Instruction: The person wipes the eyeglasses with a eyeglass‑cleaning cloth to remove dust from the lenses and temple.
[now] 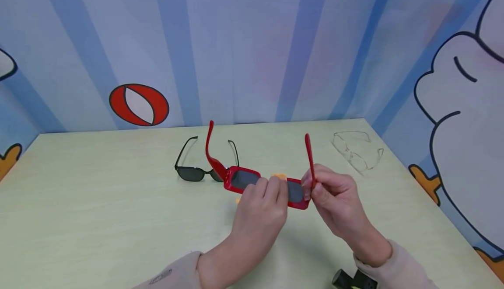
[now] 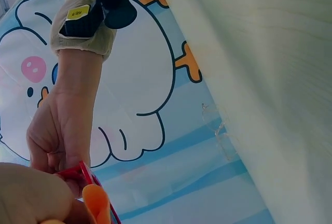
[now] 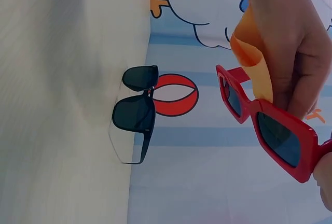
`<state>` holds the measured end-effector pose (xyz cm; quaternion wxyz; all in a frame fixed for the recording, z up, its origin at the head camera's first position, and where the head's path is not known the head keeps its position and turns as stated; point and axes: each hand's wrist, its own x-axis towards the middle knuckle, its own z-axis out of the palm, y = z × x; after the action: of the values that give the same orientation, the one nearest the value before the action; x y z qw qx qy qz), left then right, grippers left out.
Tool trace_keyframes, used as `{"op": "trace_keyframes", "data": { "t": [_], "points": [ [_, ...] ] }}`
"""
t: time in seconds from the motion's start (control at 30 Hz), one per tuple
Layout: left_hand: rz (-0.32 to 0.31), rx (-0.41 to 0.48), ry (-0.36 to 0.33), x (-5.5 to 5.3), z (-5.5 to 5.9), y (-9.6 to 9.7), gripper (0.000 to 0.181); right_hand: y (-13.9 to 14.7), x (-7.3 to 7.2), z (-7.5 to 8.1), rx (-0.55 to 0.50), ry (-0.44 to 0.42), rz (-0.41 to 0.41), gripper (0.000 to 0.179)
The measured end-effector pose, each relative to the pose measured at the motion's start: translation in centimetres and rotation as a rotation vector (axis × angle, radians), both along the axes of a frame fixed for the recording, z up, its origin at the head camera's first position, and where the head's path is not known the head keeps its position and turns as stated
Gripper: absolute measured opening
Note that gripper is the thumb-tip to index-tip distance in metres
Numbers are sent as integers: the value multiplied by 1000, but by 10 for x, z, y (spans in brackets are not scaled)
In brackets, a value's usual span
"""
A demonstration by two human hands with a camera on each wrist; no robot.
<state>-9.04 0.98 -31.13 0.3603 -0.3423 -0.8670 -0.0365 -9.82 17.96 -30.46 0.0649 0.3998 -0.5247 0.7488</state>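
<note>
Red-framed sunglasses (image 1: 243, 179) with dark lenses are held up above the table, temples unfolded and pointing away. My left hand (image 1: 261, 206) grips an orange cloth (image 1: 279, 176) around the lens nearer my right hand. In the right wrist view the cloth (image 3: 251, 53) hangs in folds from the left hand (image 3: 293, 42), by the bridge. My right hand (image 1: 334, 197) pinches the frame's right end, near the temple's hinge. The left wrist view shows only part of the left hand (image 2: 33, 193), with the right hand (image 2: 65, 120) beyond it.
Black sunglasses (image 1: 190, 174) stand behind the red pair on the pale table (image 1: 98, 201), temples open. Thin clear-lensed glasses (image 1: 356, 151) lie at the far right. A patterned blue curtain (image 1: 236, 53) encloses the table's back and sides. A black device (image 1: 354, 279) sits at the right wrist.
</note>
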Motion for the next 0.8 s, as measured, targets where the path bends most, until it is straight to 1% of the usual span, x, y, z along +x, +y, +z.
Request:
{"op": "trace_keyframes", "data": {
  "t": [0.03, 0.13, 0.23, 0.33, 0.47, 0.57, 0.67, 0.7, 0.77, 0.8],
  "points": [
    [-11, 14, 8, -1, -1, 1, 46, 0, 0, 0, -7, 5, 4, 18],
    [-73, 86, 16, -4, -2, 4, 43, -2, -1, -1, -33, 13, 29, 19],
    [-139, 171, 10, -8, -2, 7, 39, -3, -2, -1, -50, 9, 45, 19],
    [-183, 228, -10, -9, -2, 9, 37, -3, -2, -1, -54, 3, 39, 19],
    [-269, 288, -79, -10, -2, 12, 32, -3, -2, -2, -84, 1, 47, 18],
    [-328, 346, -163, -11, -5, 13, 30, -3, -2, -2, -96, -17, 36, 19],
    [-366, 421, -259, -11, -7, 14, 30, -4, 0, -2, -84, -40, 0, 18],
    [-380, 439, -280, -11, -7, 14, 28, -5, 1, -2, -78, -44, -15, 18],
    [-405, 450, -298, -11, -8, 15, 24, -5, 1, -1, -76, -51, -35, 17],
    [-415, 448, -294, -11, -8, 14, 22, -6, 1, -1, -77, -51, -43, 16]
  ]
}}
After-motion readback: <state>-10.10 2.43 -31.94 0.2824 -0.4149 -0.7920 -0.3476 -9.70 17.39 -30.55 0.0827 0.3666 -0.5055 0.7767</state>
